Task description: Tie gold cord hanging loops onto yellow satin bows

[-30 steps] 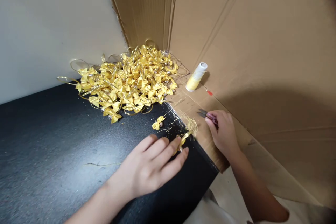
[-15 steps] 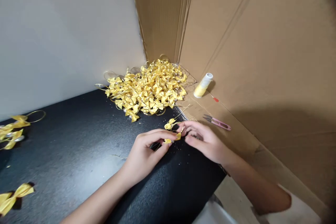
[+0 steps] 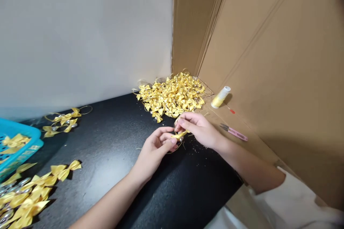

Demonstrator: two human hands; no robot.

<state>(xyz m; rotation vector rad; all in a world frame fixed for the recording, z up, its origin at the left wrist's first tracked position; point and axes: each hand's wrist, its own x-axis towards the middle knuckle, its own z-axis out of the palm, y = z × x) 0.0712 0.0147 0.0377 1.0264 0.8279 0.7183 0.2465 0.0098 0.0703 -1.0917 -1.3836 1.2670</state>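
My left hand (image 3: 157, 146) and my right hand (image 3: 199, 128) meet over the black tabletop (image 3: 107, 150), both pinching one small yellow ribbon bow (image 3: 179, 135) with a thin gold loop hanging under it. A big heap of the same yellow bows (image 3: 173, 94) lies just beyond my hands in the corner. Pink thread snips (image 3: 233, 132) lie on the cardboard to the right of my right hand, untouched.
A spool of yellow thread (image 3: 220, 97) lies on the cardboard flap (image 3: 258, 143) by the tall cardboard wall (image 3: 268, 43). More bows (image 3: 32, 193) lie at the lower left, a few bows (image 3: 63, 120) by the grey wall, and a blue basket (image 3: 16, 146) holds others.
My right hand has put the pink snips down on the cardboard and come over to the bow in my left hand. The view has swung left, revealing the blue basket and more bows.
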